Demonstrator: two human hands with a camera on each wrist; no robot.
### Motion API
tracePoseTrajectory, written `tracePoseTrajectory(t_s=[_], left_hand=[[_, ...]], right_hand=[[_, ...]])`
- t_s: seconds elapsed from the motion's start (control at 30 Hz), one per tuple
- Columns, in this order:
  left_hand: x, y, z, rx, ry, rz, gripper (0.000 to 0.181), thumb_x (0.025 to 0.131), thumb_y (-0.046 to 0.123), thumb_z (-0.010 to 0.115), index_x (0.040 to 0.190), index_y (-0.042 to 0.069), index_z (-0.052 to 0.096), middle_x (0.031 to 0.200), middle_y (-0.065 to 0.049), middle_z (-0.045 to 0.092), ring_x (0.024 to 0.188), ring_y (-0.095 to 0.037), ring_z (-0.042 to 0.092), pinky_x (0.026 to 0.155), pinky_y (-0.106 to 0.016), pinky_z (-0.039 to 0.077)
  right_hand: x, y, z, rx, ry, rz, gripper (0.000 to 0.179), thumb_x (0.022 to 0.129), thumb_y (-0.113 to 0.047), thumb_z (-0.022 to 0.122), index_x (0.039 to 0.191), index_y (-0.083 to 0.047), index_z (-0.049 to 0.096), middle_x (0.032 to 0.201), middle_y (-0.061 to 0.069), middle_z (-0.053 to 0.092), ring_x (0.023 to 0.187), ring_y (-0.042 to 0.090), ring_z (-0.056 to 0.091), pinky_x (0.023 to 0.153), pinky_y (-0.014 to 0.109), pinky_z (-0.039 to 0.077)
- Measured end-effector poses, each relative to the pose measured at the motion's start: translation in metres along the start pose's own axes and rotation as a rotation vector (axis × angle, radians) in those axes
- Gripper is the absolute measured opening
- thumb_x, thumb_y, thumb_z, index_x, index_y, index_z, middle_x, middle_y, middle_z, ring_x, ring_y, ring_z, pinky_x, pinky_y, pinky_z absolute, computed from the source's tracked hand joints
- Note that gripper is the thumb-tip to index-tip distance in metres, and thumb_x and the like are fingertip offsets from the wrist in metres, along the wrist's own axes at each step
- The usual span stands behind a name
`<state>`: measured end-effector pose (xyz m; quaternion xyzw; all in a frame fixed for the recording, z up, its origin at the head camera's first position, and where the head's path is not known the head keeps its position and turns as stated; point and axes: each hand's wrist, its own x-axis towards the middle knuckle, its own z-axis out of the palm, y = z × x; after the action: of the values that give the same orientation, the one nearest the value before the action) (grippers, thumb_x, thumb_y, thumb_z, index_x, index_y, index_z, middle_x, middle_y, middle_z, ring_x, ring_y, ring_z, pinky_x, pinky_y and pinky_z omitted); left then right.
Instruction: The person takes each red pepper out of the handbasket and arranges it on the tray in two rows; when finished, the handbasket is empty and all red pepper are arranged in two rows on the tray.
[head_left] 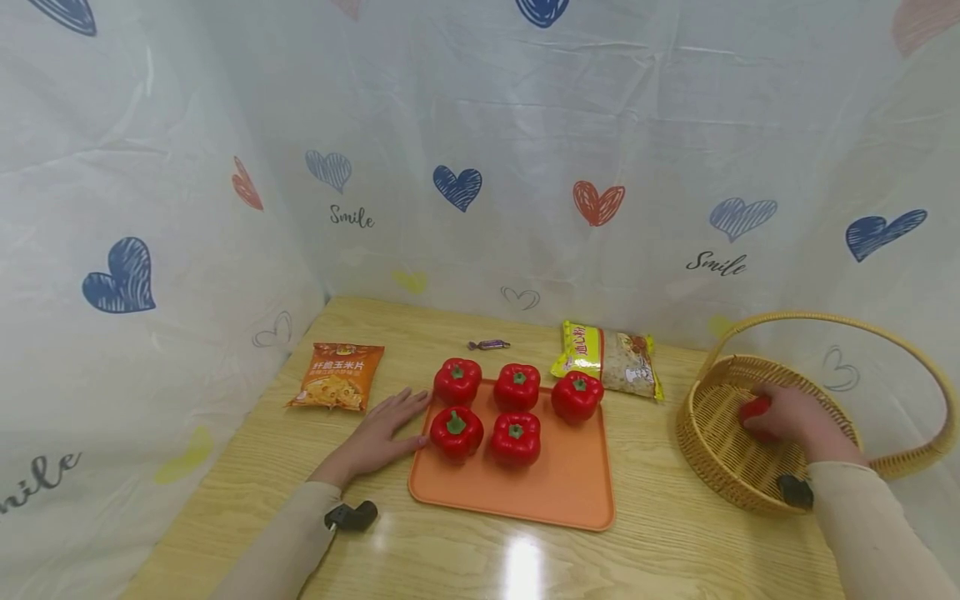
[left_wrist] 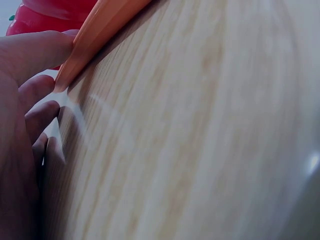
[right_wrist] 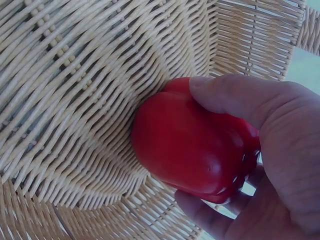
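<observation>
Inside a wicker basket (head_left: 693, 433) at the right, my right hand (head_left: 795, 417) grips a red bell pepper (right_wrist: 185, 140). In the right wrist view the thumb lies over the pepper and the fingers curl beneath it, close to the woven wall. An orange tray (head_left: 525, 500) in the middle of the table bears several red bell peppers (head_left: 516, 439) in two rows. My left hand (head_left: 382, 437) rests flat on the table with its fingers spread, touching the tray's left edge; the thumb (left_wrist: 45, 52) lies against the rim in the left wrist view.
An orange snack bag (head_left: 337, 377) lies left of the tray. Behind it are a small purple-wrapped candy (head_left: 489, 344) and a yellow and clear food packet (head_left: 611, 360). The basket's tall handle (head_left: 825, 317) arches beyond my right hand. A patterned curtain (head_left: 525, 125) closes off the back.
</observation>
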<state>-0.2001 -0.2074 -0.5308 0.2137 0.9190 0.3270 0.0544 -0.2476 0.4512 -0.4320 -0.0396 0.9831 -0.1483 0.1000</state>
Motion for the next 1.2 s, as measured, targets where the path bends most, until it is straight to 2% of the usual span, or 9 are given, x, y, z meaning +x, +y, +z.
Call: tracePoseTrajectory(t_s=[0.13, 0.3, 0.43, 0.6, 0.77, 1.0, 1.1, 1.2], left_hand=[[0.000, 0.000, 0.000, 0.000, 0.001, 0.002, 0.072, 0.097, 0.052, 0.062, 0.158, 0.021, 0.040, 0.165, 0.002, 0.033, 0.156, -0.031, 0.015, 0.123, -0.059, 0.011], [0.000, 0.001, -0.001, 0.002, 0.002, 0.005, 0.072, 0.097, 0.051, 0.063, 0.158, 0.020, 0.040, 0.165, 0.001, 0.033, 0.155, -0.032, 0.015, 0.123, -0.058, 0.011], [0.000, 0.001, -0.001, 0.005, 0.003, 0.004, 0.072, 0.097, 0.050, 0.063, 0.158, 0.019, 0.040, 0.165, 0.000, 0.033, 0.155, -0.032, 0.015, 0.123, -0.059, 0.011], [0.000, 0.001, -0.001, 0.006, 0.003, 0.006, 0.072, 0.097, 0.050, 0.063, 0.158, 0.019, 0.040, 0.165, -0.001, 0.033, 0.155, -0.032, 0.015, 0.123, -0.059, 0.011], [0.000, 0.002, -0.001, 0.000, 0.002, 0.005, 0.072, 0.097, 0.050, 0.063, 0.158, 0.018, 0.040, 0.164, -0.001, 0.033, 0.155, -0.033, 0.015, 0.123, -0.058, 0.010], [0.000, 0.001, 0.000, 0.007, 0.006, 0.011, 0.072, 0.098, 0.050, 0.063, 0.158, 0.018, 0.040, 0.164, -0.001, 0.034, 0.155, -0.033, 0.016, 0.123, -0.058, 0.011], [0.000, 0.001, 0.000, 0.002, 0.006, 0.013, 0.072, 0.098, 0.050, 0.063, 0.158, 0.018, 0.040, 0.164, -0.001, 0.033, 0.155, -0.033, 0.016, 0.123, -0.059, 0.011], [0.000, 0.000, 0.000, 0.002, 0.008, 0.014, 0.072, 0.097, 0.050, 0.063, 0.158, 0.018, 0.041, 0.164, -0.001, 0.034, 0.155, -0.033, 0.016, 0.123, -0.059, 0.011]], right_hand=[[0.000, 0.000, 0.000, -0.019, 0.015, -0.010, 0.068, 0.080, -0.022, 0.082, 0.126, 0.018, 0.051, 0.100, 0.037, 0.059, 0.087, 0.045, 0.058, 0.075, 0.056, 0.050], [-0.003, -0.001, 0.000, -0.016, 0.028, -0.005, 0.070, 0.081, -0.025, 0.080, 0.129, 0.017, 0.051, 0.113, 0.046, 0.044, 0.093, 0.051, 0.054, 0.078, 0.061, 0.050], [-0.006, -0.003, -0.001, -0.004, 0.025, 0.000, 0.072, 0.082, -0.027, 0.079, 0.131, 0.017, 0.050, 0.115, 0.047, 0.037, 0.092, 0.050, 0.053, 0.074, 0.055, 0.052], [-0.008, -0.006, 0.000, -0.027, 0.037, -0.014, 0.072, 0.082, -0.028, 0.079, 0.128, 0.019, 0.051, 0.107, 0.041, 0.041, 0.089, 0.046, 0.052, 0.068, 0.043, 0.050], [-0.008, -0.005, 0.001, -0.023, 0.043, -0.016, 0.069, 0.083, -0.029, 0.078, 0.122, 0.021, 0.053, 0.103, 0.037, 0.044, 0.088, 0.043, 0.052, 0.066, 0.038, 0.049], [-0.009, -0.009, -0.002, 0.042, -0.033, -0.025, 0.060, 0.088, -0.029, 0.075, 0.114, 0.021, 0.053, 0.088, 0.017, 0.065, 0.079, 0.028, 0.060, 0.067, 0.036, 0.050], [-0.011, -0.012, -0.002, 0.053, -0.024, -0.035, 0.063, 0.088, -0.028, 0.076, 0.120, 0.020, 0.052, 0.095, 0.023, 0.065, 0.083, 0.031, 0.061, 0.069, 0.038, 0.051], [-0.013, -0.014, -0.001, 0.044, -0.004, -0.043, 0.063, 0.088, -0.029, 0.077, 0.127, 0.015, 0.053, 0.107, 0.034, 0.057, 0.090, 0.040, 0.059, 0.072, 0.044, 0.052]])
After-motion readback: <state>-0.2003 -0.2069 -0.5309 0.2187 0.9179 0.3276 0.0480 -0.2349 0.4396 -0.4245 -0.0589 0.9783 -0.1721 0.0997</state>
